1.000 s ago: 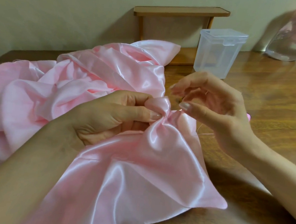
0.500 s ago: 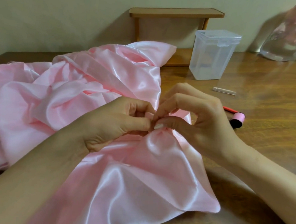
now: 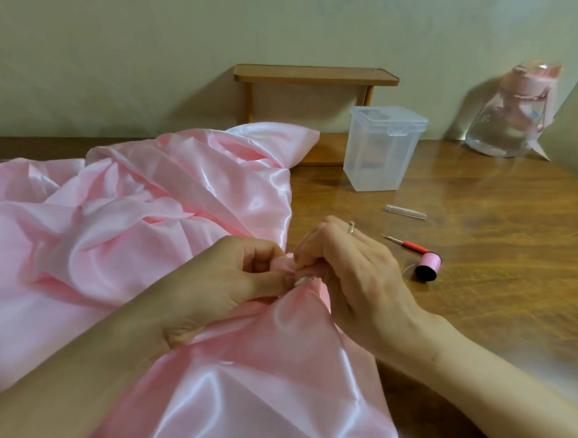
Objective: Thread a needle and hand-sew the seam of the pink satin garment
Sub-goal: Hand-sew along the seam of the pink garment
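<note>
Closing in, right hand (image 3: pixel 355 280) met left hand (image 3: pixel 223 282); both pinched the glossy pink satin garment (image 3: pixel 144 243), best kept taut.

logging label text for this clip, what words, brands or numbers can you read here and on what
No text reads clearly in this view.
On the water bottle: a faint printed mark on its clear side, too blurred to read.
On the plastic box, the thread spool and the pink satin garment: no lettering shows.
</note>
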The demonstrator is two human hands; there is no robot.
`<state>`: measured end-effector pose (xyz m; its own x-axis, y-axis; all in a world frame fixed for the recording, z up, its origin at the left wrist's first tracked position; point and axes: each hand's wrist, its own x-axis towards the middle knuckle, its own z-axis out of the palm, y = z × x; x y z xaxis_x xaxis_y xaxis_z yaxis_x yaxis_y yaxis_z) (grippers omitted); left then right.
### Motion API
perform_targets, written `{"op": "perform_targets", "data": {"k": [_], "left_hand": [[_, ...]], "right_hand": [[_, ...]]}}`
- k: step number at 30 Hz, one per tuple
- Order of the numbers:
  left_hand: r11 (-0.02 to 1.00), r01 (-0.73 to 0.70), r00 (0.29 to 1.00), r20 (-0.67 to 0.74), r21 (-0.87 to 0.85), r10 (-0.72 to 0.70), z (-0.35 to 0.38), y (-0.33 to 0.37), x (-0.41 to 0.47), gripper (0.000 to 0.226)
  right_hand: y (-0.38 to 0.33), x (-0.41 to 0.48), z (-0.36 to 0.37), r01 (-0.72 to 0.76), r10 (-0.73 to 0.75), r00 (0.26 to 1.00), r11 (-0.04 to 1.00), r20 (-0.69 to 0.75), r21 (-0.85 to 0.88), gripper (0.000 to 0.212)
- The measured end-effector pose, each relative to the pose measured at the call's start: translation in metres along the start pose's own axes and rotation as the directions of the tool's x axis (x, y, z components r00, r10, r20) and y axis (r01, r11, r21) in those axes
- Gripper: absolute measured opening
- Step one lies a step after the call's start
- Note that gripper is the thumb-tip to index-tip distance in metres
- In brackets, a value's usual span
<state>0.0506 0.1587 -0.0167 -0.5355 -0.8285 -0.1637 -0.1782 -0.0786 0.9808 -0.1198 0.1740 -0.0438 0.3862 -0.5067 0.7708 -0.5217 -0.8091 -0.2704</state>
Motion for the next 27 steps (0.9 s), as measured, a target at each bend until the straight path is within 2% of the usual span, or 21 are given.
{"op": "perform_targets", "data": {"k": [3, 6, 8, 11, 13, 16, 18, 19, 20, 22, 23, 24, 25, 27], "left_hand": [[1.0, -0.01, 1.0, 0.006, -0.015, 0.01, 0.005, 0.004, -0.003, 0.025], [1.0, -0.018, 1.0, 0.007, 0.004, 0.018, 0.007, 0.003, -0.003, 0.028], [1.0, 0.0, 1.0, 0.002, 0.015, 0.0, 0.005, 0.004, -0.003, 0.028], [1.0, 0.015, 0.999, 0.033, -0.004, -0.015, -0.002, 0.007, -0.005, 0.014], [1.0, 0.006, 1.0, 0.027, 0.013, -0.006, -0.004, 0.005, -0.004, 0.026], [1.0, -0.01, 0.999, -0.04, 0.013, 0.01, -0.001, 0.003, -0.002, 0.031], [1.0, -0.012, 0.999, -0.043, -0.015, 0.012, 0.0, 0.003, -0.001, 0.028], [0.999, -0.014, 0.999, -0.039, -0.037, 0.013, -0.001, 0.003, -0.001, 0.023], [0.999, -0.016, 0.999, -0.036, -0.05, 0.014, -0.002, 0.003, 0.0, 0.014], [0.999, -0.019, 1.0, -0.023, -0.029, 0.018, -0.002, 0.003, -0.001, 0.006], [1.0, -0.021, 1.0, -0.012, -0.017, 0.021, -0.002, 0.002, -0.001, 0.009], [1.0, -0.019, 1.0, -0.006, -0.019, 0.018, -0.002, 0.001, 0.0, 0.01], [0.999, -0.012, 1.0, -0.005, -0.033, 0.012, -0.002, 0.001, 0.0, 0.008], [0.998, 0.005, 1.0, -0.011, -0.067, -0.006, -0.003, 0.0, 0.0, 0.005]], "right_hand": [[0.003, -0.003, 0.0, -0.011, 0.011, 0.999, 1.0, -0.042, -0.003, 0.034], [-0.003, -0.002, -0.004, 0.005, -0.007, 0.997, 1.0, -0.079, -0.026, 0.033], [-0.003, -0.002, -0.002, -0.04, 0.04, 0.994, 0.999, -0.099, 0.001, 0.034], [-0.001, 0.001, -0.002, -0.145, 0.157, 0.982, 0.983, -0.102, 0.113, 0.017], [0.0, 0.003, -0.001, -0.212, 0.233, 0.967, 0.959, -0.098, 0.186, 0.011], [-0.001, 0.009, -0.003, -0.269, 0.277, 0.961, 0.918, 0.014, 0.29, 0.006], [0.005, 0.012, -0.011, -0.367, 0.358, 0.927, 0.806, 0.11, 0.465, 0.01], [0.013, 0.014, -0.017, -0.417, 0.422, 0.901, 0.771, 0.104, 0.481, 0.014], [0.025, 0.016, -0.022, -0.463, 0.485, 0.873, 0.79, 0.055, 0.402, 0.016], [0.05, 0.019, -0.028, -0.543, 0.542, 0.84, 0.84, -0.021, -0.027, 0.018], [0.06, 0.019, -0.027, -0.543, 0.556, 0.831, 0.806, -0.014, -0.234, 0.02], [0.067, 0.019, -0.024, -0.516, 0.56, 0.828, 0.775, 0.019, -0.366, 0.022], [0.071, 0.018, -0.02, -0.48, 0.558, 0.827, 0.761, 0.062, -0.437, 0.025], [0.073, 0.018, -0.013, -0.45, 0.558, 0.821, 0.761, 0.118, -0.467, 0.031]]}}
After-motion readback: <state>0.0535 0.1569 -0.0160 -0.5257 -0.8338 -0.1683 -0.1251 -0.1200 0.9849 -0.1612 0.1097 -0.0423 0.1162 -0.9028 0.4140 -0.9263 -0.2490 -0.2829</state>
